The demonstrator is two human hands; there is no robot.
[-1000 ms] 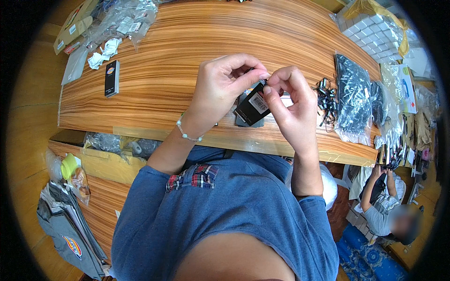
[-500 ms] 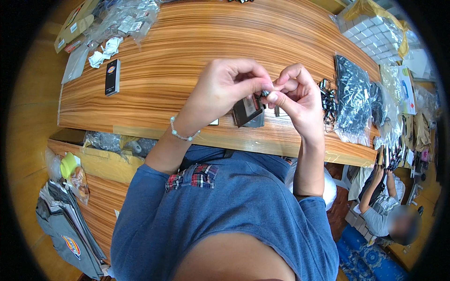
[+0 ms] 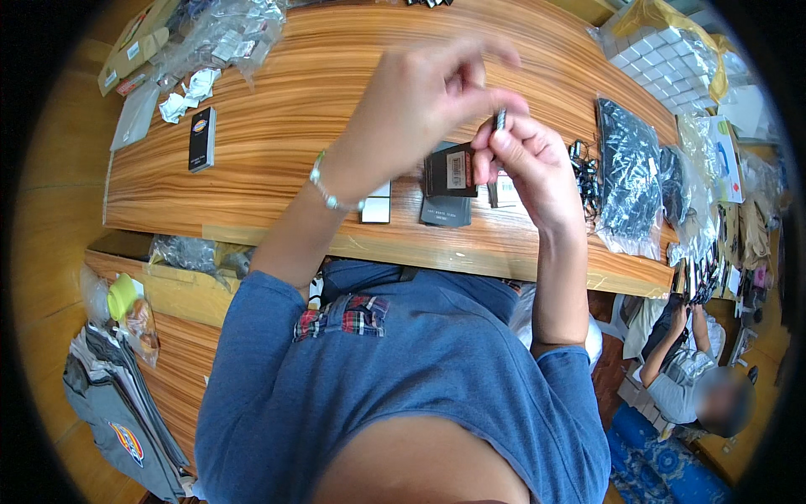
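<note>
My right hand [image 3: 529, 155] is closed, pinching a small dark clasp-like piece [image 3: 501, 120] between thumb and fingertips. Against its lower fingers is a black hang tag [image 3: 438, 172] with a white barcode label, tilted above a stack of dark tags [image 3: 445, 212]. Up and to the left, my left hand [image 3: 420, 97] is smeared by motion, its thumb and index finger spread apart with nothing visible between them. White labels with dark edges [image 3: 376, 206] lie below my left wrist. Further pale-labelled cards [image 3: 505, 191] lie partly behind my right hand.
Right of my right hand lie tangled black cords [image 3: 586, 181] and a clear bag of dark items [image 3: 630, 172]. A bag of white boxes [image 3: 663, 59] stands far right. At left are a black tag stack [image 3: 202, 140], crumpled paper [image 3: 200, 86] and plastic bags [image 3: 231, 38]. Another person [image 3: 684, 386] sits lower right.
My left hand has come away from my right hand, up and forward, its fingers spreading. My right hand keeps the dark piece, and the black tag now shows its barcode label.
</note>
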